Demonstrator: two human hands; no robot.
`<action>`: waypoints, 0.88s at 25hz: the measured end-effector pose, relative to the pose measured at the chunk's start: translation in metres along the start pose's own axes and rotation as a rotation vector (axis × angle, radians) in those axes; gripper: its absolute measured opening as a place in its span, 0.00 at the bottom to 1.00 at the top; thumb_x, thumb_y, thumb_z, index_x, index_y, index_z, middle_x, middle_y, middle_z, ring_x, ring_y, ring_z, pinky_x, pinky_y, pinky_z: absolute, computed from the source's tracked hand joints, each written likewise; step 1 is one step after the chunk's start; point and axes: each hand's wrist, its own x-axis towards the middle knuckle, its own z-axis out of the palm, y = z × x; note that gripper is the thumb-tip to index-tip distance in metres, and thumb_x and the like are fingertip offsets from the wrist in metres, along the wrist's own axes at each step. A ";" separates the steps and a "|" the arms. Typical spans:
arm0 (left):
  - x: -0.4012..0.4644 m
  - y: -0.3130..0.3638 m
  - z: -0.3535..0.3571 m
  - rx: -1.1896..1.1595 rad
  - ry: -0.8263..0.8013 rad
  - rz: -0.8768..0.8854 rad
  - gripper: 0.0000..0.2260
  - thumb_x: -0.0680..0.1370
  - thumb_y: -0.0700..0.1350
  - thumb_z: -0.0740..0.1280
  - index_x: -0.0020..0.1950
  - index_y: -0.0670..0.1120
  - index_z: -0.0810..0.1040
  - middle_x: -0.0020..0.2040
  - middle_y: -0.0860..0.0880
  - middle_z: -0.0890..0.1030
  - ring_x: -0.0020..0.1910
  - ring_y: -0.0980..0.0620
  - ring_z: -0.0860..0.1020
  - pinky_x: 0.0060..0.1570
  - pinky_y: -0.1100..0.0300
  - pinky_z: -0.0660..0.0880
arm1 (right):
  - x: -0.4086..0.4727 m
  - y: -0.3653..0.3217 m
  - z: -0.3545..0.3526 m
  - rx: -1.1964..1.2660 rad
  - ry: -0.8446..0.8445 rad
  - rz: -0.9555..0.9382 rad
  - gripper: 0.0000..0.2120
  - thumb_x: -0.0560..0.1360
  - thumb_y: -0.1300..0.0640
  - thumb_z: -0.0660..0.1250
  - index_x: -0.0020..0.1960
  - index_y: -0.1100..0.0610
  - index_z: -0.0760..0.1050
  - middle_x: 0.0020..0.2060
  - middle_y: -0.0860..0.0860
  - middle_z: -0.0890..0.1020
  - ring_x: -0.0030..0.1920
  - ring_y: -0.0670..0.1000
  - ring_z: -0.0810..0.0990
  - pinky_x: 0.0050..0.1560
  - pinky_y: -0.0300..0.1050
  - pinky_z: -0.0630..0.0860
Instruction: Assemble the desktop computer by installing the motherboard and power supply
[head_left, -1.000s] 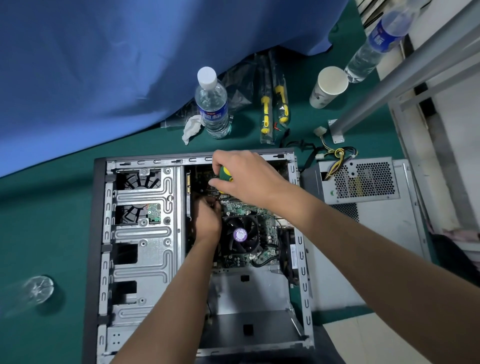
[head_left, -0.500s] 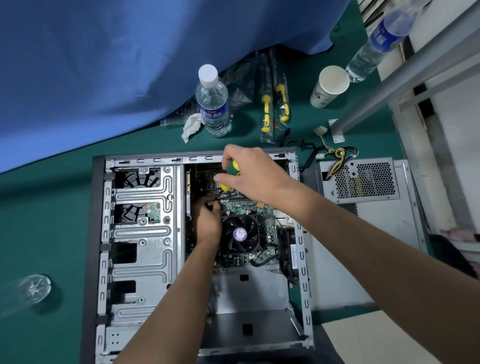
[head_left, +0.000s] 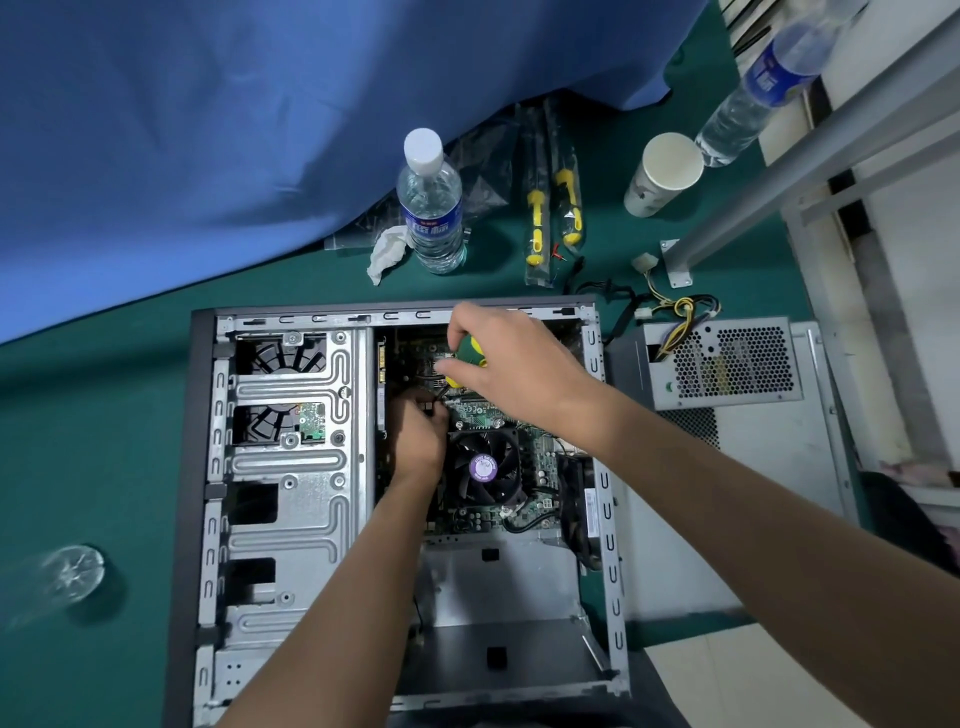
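Motherboard (head_left: 483, 415) sits inside the case (head_left: 291, 467). Right hand (head_left: 511, 364) grips the screwdriver (head_left: 467, 358) above it; left hand (head_left: 418, 431) pinches near the tip. Power supply (head_left: 727, 364) lies right of the case. A slipping tip could gouge the board.

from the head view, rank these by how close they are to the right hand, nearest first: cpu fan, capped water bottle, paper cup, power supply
Measured from the right hand, which grips the screwdriver:
1. CPU fan, just below the hand, inside the case.
2. Capped water bottle, on the table beyond the case, slightly left.
3. Power supply, off to the right, outside the case; it and the paper cup, far up and to the right, are too close to call.
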 end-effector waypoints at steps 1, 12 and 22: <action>0.000 -0.001 0.000 -0.015 -0.004 -0.005 0.09 0.80 0.41 0.65 0.59 0.39 0.73 0.51 0.43 0.77 0.50 0.47 0.75 0.47 0.60 0.67 | -0.003 0.002 -0.001 0.014 0.015 0.015 0.11 0.77 0.48 0.69 0.49 0.53 0.70 0.34 0.41 0.69 0.33 0.42 0.69 0.32 0.35 0.62; -0.004 0.000 -0.003 -0.088 0.011 0.044 0.07 0.79 0.38 0.66 0.55 0.41 0.72 0.46 0.43 0.76 0.46 0.46 0.74 0.41 0.58 0.66 | -0.024 0.021 -0.018 0.050 0.118 0.155 0.10 0.76 0.46 0.69 0.48 0.50 0.71 0.31 0.44 0.69 0.27 0.41 0.64 0.29 0.40 0.58; -0.004 0.008 -0.006 0.037 -0.032 0.161 0.09 0.82 0.35 0.59 0.59 0.35 0.75 0.50 0.45 0.73 0.42 0.55 0.71 0.37 0.75 0.66 | -0.041 0.032 -0.013 0.099 0.112 0.195 0.10 0.76 0.46 0.70 0.47 0.50 0.72 0.28 0.42 0.67 0.24 0.41 0.64 0.26 0.37 0.57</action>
